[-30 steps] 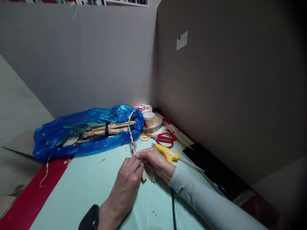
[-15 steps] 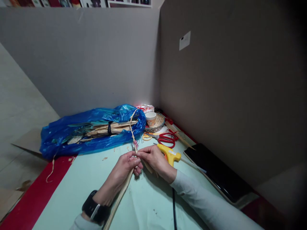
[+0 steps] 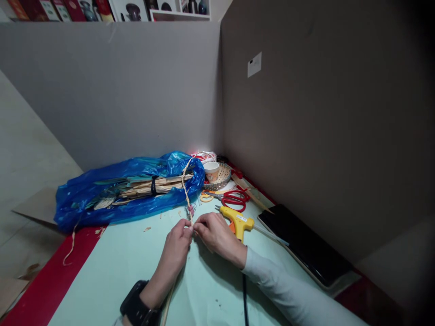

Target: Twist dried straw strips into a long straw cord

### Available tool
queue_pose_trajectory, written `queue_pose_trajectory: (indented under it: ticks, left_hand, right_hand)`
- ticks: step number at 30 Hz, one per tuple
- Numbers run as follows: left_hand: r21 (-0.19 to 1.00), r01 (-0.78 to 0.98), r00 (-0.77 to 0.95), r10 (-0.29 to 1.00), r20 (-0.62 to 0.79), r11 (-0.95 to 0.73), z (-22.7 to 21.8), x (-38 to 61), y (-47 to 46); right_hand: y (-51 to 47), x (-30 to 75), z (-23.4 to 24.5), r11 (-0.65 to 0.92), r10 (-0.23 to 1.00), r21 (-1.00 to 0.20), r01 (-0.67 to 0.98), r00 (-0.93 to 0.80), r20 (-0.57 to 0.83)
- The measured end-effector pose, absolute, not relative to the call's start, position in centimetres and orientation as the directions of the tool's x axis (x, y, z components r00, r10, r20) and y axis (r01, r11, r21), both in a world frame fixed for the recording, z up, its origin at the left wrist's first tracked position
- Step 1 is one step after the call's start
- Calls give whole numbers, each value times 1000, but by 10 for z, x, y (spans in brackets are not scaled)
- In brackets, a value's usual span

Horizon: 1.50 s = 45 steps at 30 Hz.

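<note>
My left hand (image 3: 177,244) and my right hand (image 3: 217,235) meet over the pale green table cover. Between them, both sets of fingertips pinch the near end of a twisted straw-coloured fibre cord (image 3: 186,192). The cord runs away from me in a curve over the mouth of the blue bag, past a small pink clip (image 3: 190,210). A loose flat strand (image 3: 167,304) trails toward me beneath my left wrist. A yellow glue gun (image 3: 239,220) lies just beyond my right hand, its black cable running under my forearm.
A blue plastic bag (image 3: 76,201) holds a tied bundle of dried fibre (image 3: 166,184). Red-handled scissors (image 3: 234,199), a paper cup (image 3: 211,172) and a woven basket (image 3: 224,175) stand near the corner. A black flat tray (image 3: 306,244) lies at right, beside the grey partition (image 3: 306,127).
My left hand has turned over, its back now upward, with its fingers drawn in at the cord. The loose strand has shifted lower under my wrist. The view has tilted slightly upward.
</note>
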<state>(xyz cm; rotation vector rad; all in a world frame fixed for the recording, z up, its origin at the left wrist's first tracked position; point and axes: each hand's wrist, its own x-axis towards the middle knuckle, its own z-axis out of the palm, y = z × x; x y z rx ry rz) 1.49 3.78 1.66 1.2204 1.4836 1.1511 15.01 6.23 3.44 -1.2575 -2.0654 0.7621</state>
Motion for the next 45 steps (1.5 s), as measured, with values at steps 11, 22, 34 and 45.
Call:
queue_pose_trajectory:
  ticks: [11, 22, 34, 45]
  left_hand:
    - [923, 384, -230, 969, 86, 9, 20, 11, 35]
    - [969, 15, -71, 967, -244, 245, 18, -4, 39]
    - [967, -17, 4, 967, -255, 255, 20, -11, 39]
    - [931, 356, -92, 994, -58, 87, 30, -2, 31]
  right_hand:
    - [51, 149, 40, 465, 885, -481, 744, -391, 251]
    - [30, 141, 30, 736, 676, -233, 635, -687, 266]
    - [60, 156, 49, 518, 855, -570, 638, -413, 315]
    - [70, 141, 20, 296, 895, -868, 400, -433, 106]
